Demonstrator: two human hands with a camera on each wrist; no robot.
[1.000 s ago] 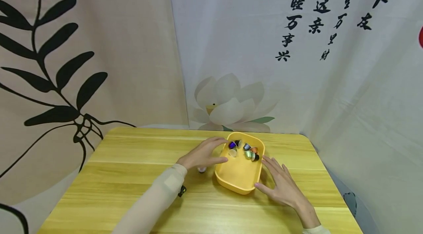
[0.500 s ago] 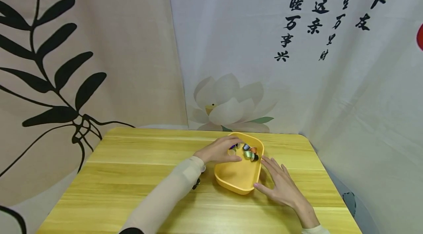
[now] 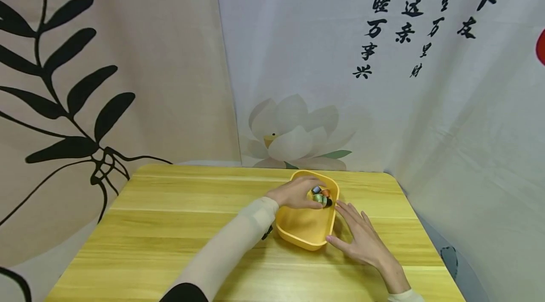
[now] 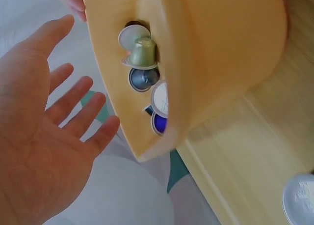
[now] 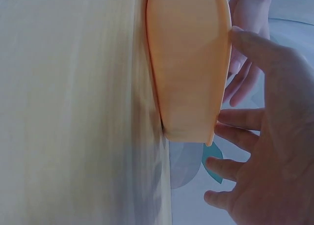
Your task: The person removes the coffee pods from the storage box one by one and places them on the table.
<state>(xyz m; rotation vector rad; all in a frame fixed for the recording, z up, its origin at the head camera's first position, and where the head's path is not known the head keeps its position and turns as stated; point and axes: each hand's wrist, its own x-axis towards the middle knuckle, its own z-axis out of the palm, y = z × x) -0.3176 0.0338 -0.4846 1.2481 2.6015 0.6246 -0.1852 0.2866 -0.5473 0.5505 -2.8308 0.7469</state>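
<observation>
A yellow plastic tray (image 3: pixel 304 231) stands on the table with several small coffee capsules in its far half. My left hand (image 3: pixel 298 194) reaches over the tray's left side, fingers spread and holding nothing. The left wrist view shows a green capsule (image 4: pixel 143 54), a blue-grey capsule (image 4: pixel 144 79), a purple capsule (image 4: pixel 159 124) and pale-lidded ones. In the head view, an orange capsule (image 3: pixel 325 193) lies just beyond the left fingertips, while my hand hides others. My right hand (image 3: pixel 362 240), fingers extended, touches the tray's right rim with its thumb and fingertips.
A lone capsule (image 4: pixel 299 200) with a silver lid sits on the table outside the tray, hidden in the head view by the left arm. The wooden table (image 3: pixel 170 217) backs onto a printed cloth (image 3: pixel 298 56).
My left hand has moved right from the tray's left rim to over the capsules, covering the purple one and its neighbours in the head view. The right hand and tray hold still.
</observation>
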